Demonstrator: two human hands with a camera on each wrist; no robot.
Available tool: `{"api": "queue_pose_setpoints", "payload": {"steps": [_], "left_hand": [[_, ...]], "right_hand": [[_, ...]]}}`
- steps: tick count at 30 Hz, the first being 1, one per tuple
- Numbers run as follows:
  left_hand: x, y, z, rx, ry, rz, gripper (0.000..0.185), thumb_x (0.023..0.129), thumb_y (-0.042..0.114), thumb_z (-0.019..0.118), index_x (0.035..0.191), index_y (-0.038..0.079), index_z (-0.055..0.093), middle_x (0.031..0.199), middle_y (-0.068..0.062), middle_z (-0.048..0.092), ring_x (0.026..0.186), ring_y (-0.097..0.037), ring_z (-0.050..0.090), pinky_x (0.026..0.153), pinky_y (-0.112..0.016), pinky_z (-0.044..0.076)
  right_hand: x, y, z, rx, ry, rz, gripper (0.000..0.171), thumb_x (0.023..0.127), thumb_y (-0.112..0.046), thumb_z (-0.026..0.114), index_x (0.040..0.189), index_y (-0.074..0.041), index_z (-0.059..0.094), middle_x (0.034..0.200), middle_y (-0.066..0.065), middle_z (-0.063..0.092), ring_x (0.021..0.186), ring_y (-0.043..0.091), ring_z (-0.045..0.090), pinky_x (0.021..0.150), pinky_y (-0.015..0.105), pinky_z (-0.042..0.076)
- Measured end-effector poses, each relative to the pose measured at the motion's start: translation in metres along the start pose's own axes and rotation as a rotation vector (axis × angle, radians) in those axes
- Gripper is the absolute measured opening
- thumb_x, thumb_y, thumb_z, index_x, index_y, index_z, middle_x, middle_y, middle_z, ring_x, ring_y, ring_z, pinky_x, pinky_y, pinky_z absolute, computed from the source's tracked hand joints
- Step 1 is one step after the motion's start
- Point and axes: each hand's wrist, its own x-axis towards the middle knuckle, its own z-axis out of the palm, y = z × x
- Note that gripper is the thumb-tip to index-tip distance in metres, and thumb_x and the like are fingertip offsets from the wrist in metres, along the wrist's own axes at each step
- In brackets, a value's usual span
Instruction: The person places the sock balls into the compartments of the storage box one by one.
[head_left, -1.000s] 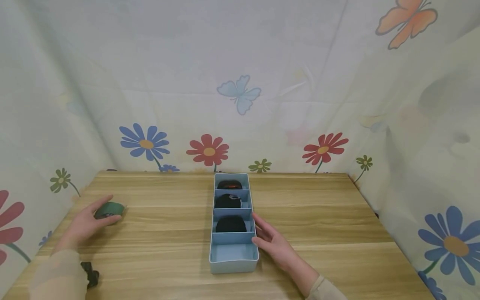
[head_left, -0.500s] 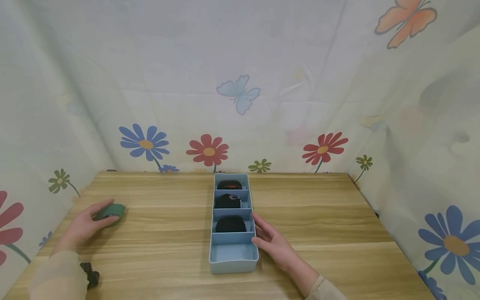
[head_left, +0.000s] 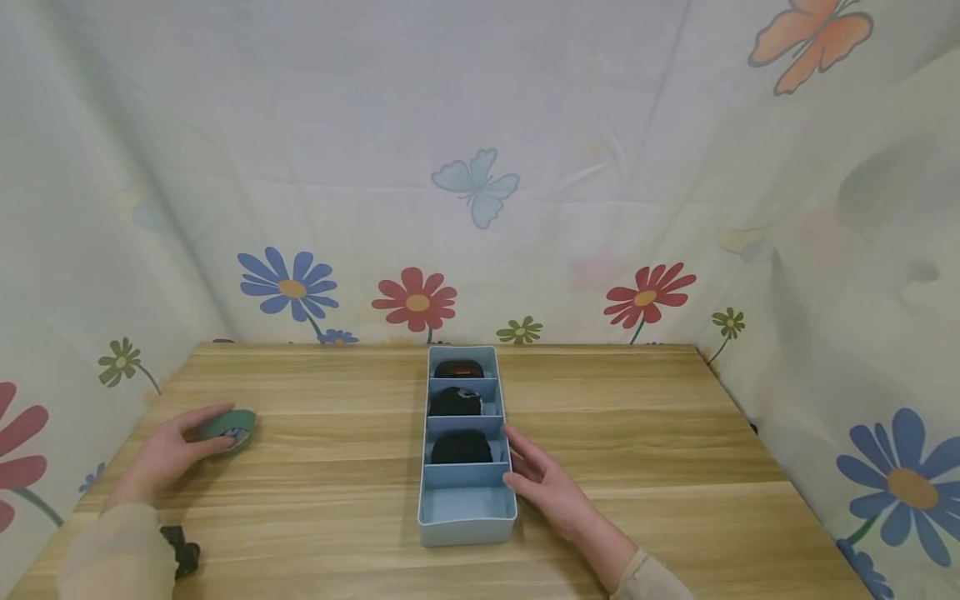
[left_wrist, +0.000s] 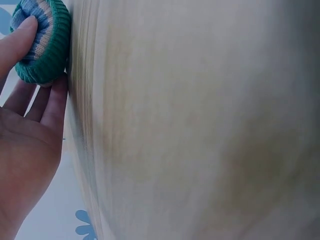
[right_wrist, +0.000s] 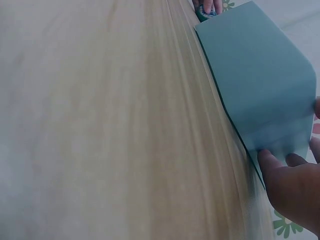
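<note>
In the head view, my left hand (head_left: pixel 165 450) is at the left side of the table with a green rolled-up sock (head_left: pixel 238 425). The left wrist view shows the sock (left_wrist: pixel 47 60) as a ribbed green roll with blue and beige stripes inside, the thumb pressing its striped face and the fingers behind and under it. My right hand (head_left: pixel 551 492) rests against the right outer wall of a light blue divided box (head_left: pixel 468 532), fingertips touching near the rim. Dark rolled-up socks, including a plain black one (head_left: pixel 461 447), sit in the three farther compartments; the nearest compartment holds nothing.
The box stands lengthwise on a wood-grain table (head_left: pixel 337 500). A small black object (head_left: pixel 180 552) lies by the left sleeve, partly hidden. Behind and beside the table hangs a cloth (head_left: pixel 352 208) printed with flowers and butterflies.
The left hand and the green sock have shifted slightly to the right, and the sock has turned so more of its striped inside shows. The right hand and the box have stayed put.
</note>
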Motion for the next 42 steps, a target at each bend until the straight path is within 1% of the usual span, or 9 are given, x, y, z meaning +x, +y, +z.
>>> {"api": "queue_pose_setpoints", "payload": {"steps": [10,16,21,28,31,35,39,40,42], "left_hand": [[0.002,0.005,0.001,0.012,-0.04,-0.032,0.073,0.089,0.04,0.074,0.145,0.0,0.047,0.146,-0.035,0.039,0.13,-0.054,0.036,0.099,-0.071,0.031],[0.005,0.013,0.003,-0.004,-0.046,-0.006,0.071,0.089,0.038,0.074,0.144,0.0,0.049,0.145,-0.033,0.042,0.13,-0.052,0.038,0.099,-0.068,0.034],[0.008,0.018,0.006,0.001,-0.041,0.014,0.069,0.089,0.039,0.074,0.143,0.002,0.051,0.143,-0.031,0.045,0.129,-0.051,0.041,0.099,-0.067,0.036],[0.011,0.032,0.012,0.037,-0.044,-0.003,0.072,0.088,0.049,0.072,0.142,0.005,0.053,0.142,-0.03,0.047,0.128,-0.05,0.042,0.098,-0.067,0.036],[0.012,0.04,0.015,0.058,-0.041,0.013,0.071,0.088,0.049,0.071,0.142,0.006,0.054,0.142,-0.03,0.048,0.126,-0.05,0.044,0.096,-0.066,0.039],[0.013,0.052,0.019,0.052,-0.029,0.053,0.067,0.09,0.045,0.071,0.14,0.004,0.056,0.14,-0.029,0.05,0.122,-0.048,0.05,0.095,-0.062,0.044],[0.013,0.063,0.022,0.024,-0.029,0.066,0.065,0.091,0.043,0.071,0.14,0.005,0.055,0.14,-0.028,0.051,0.12,-0.046,0.052,0.095,-0.059,0.046],[0.013,0.065,0.023,0.018,-0.03,0.069,0.064,0.091,0.043,0.071,0.14,0.005,0.055,0.139,-0.027,0.051,0.12,-0.045,0.053,0.095,-0.057,0.048],[0.013,0.069,0.025,0.0,-0.031,0.079,0.063,0.091,0.041,0.071,0.141,0.006,0.056,0.14,-0.026,0.052,0.12,-0.044,0.053,0.094,-0.043,0.051]], "right_hand": [[0.0,0.001,0.001,0.006,0.0,-0.016,0.069,0.098,-0.008,0.062,0.157,-0.01,0.027,0.162,0.013,0.021,0.144,0.039,0.026,0.11,0.036,0.034],[0.0,0.0,0.001,0.005,0.001,-0.036,0.069,0.098,-0.008,0.062,0.157,-0.008,0.027,0.162,0.016,0.021,0.144,0.04,0.025,0.109,0.033,0.036],[0.0,0.001,0.0,-0.001,0.002,-0.036,0.069,0.097,-0.009,0.063,0.157,-0.008,0.027,0.162,0.015,0.021,0.144,0.04,0.026,0.109,0.034,0.035],[0.0,0.002,0.0,-0.007,0.013,-0.012,0.069,0.097,-0.012,0.064,0.157,-0.012,0.03,0.162,0.011,0.024,0.144,0.036,0.028,0.11,0.035,0.035],[0.0,0.002,0.0,-0.003,0.011,-0.012,0.069,0.097,-0.011,0.064,0.157,-0.012,0.029,0.162,0.011,0.023,0.144,0.036,0.027,0.11,0.036,0.034],[0.0,0.001,0.0,-0.006,0.009,-0.007,0.068,0.098,-0.012,0.063,0.157,-0.012,0.029,0.162,0.012,0.023,0.145,0.037,0.027,0.11,0.037,0.034],[0.0,0.0,0.0,-0.011,0.009,-0.001,0.068,0.098,-0.013,0.063,0.157,-0.013,0.029,0.162,0.012,0.022,0.145,0.037,0.026,0.111,0.038,0.034],[0.0,0.0,0.0,-0.008,0.008,-0.001,0.068,0.098,-0.013,0.063,0.157,-0.013,0.029,0.162,0.012,0.022,0.145,0.037,0.026,0.11,0.038,0.034],[-0.001,0.0,0.001,-0.003,0.009,-0.003,0.069,0.098,-0.012,0.064,0.157,-0.013,0.029,0.162,0.011,0.022,0.145,0.037,0.027,0.11,0.037,0.034]]}}
